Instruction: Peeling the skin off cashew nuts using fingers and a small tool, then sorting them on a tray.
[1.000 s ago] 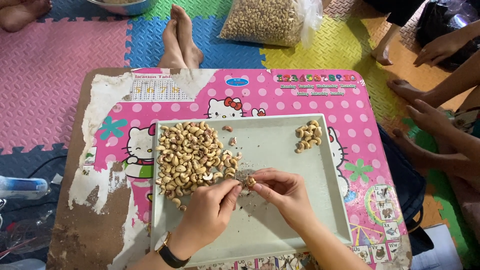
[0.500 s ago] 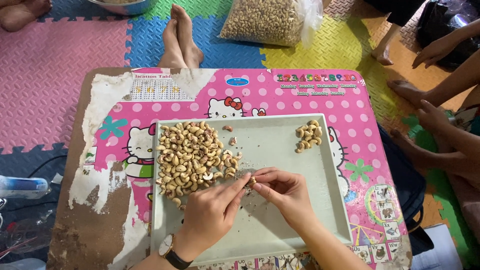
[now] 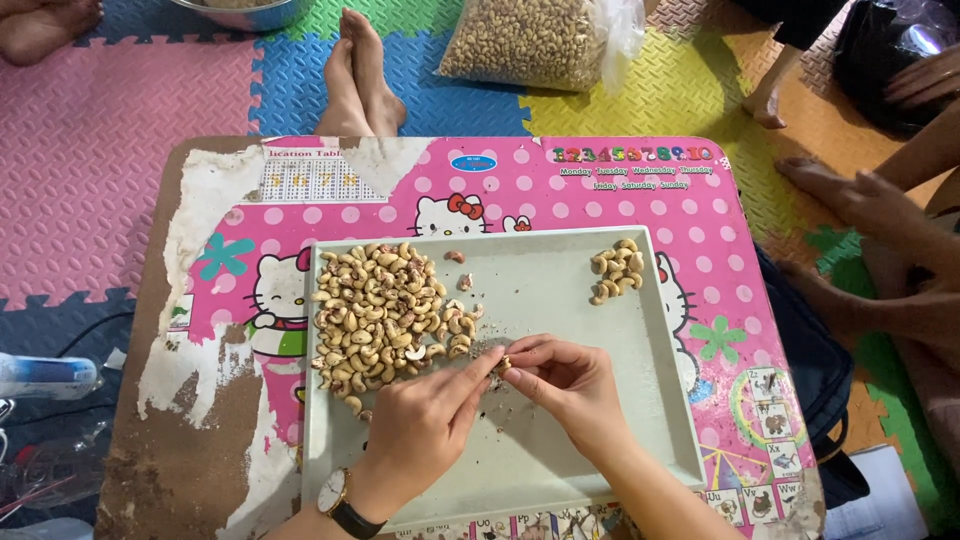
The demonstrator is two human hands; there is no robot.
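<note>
Both hands meet over a pale green tray [image 3: 640,420] on the pink worktop [image 3: 700,220]. The left hand [image 3: 425,425] and right hand [image 3: 565,385] pinch one cashew [image 3: 505,363] between fingertips, beside a large cashew pile [image 3: 380,310].

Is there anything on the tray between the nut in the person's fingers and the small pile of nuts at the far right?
Nothing visible: bare tray lies between the held nut and the small pile.

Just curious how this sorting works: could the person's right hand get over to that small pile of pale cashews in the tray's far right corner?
Probably yes. The right hand is above the grey tray, and bare tray lies between it and the small pile of pale cashews.
</note>
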